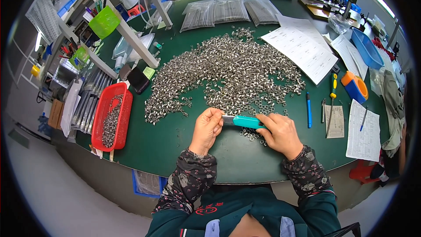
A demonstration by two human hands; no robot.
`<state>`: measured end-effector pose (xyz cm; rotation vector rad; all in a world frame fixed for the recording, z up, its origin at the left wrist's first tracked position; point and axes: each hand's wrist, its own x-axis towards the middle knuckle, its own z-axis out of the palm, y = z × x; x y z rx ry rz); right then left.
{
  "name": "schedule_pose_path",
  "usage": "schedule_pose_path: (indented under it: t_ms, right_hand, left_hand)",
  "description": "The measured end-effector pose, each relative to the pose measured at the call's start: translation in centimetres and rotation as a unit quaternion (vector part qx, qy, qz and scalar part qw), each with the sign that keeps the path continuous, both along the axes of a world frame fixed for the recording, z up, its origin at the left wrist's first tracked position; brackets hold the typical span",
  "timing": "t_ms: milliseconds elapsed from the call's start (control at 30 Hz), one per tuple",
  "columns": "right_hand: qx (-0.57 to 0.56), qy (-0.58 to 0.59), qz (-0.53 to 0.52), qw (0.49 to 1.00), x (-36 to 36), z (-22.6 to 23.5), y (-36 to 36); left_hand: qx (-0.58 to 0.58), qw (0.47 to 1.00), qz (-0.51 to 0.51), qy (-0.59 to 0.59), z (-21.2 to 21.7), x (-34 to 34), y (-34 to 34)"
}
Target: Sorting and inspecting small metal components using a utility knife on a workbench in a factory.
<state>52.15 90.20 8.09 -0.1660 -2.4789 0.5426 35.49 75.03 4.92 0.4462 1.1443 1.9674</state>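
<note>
A teal utility knife [246, 121] lies level between my two hands, just above the near side of a big heap of small metal rings [237, 66]. My right hand [283, 135] is closed on the knife's right end, thumb and fingers against the handle. The knife's grey metal end [228, 120] points left and meets the fingertips of my left hand [205, 129]. Those fingers are pinched together; anything small between them is hidden. A few loose rings [251, 135] lie on the green table just below the knife.
Left is a red basket [125, 118] partly filled with rings. Bagged rods [232, 11] lie at the back. On the right are paper sheets [302, 46], a blue pen [308, 110], a yellow-handled screwdriver [333, 88] and an orange-and-blue tape dispenser [354, 87]. Two people work beyond the table.
</note>
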Motion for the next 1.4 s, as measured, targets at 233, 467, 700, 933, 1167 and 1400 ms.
schedule_pose_path:
  t_ms: [233,467,700,933,1167,1400]
  right_hand:
    - [0.022,0.005,0.000,1.000,0.0,-0.1,0.0]
    - [0.029,0.017,0.004,0.999,-0.1,0.0,0.0]
    - [0.048,0.022,0.004,0.999,-0.2,0.0,0.2]
    - [0.011,0.053,-0.027,0.998,0.2,1.0,0.0]
    - [0.044,0.056,0.009,0.997,2.4,3.1,-3.0]
    - [0.194,-0.054,0.054,0.978,3.0,0.9,-5.8]
  left_hand:
    - [0.001,1.000,0.000,0.000,-0.1,0.0,0.0]
    - [0.000,1.000,-0.010,-0.006,-0.1,-0.2,0.0]
    - [-0.018,1.000,-0.008,-0.016,0.0,-0.2,0.2]
    - [-0.013,0.998,-0.003,-0.059,0.1,0.1,-0.1]
    - [0.086,0.988,0.100,-0.083,1.2,-0.8,-1.0]
    - [0.159,0.971,0.179,-0.006,4.9,-1.5,-5.7]
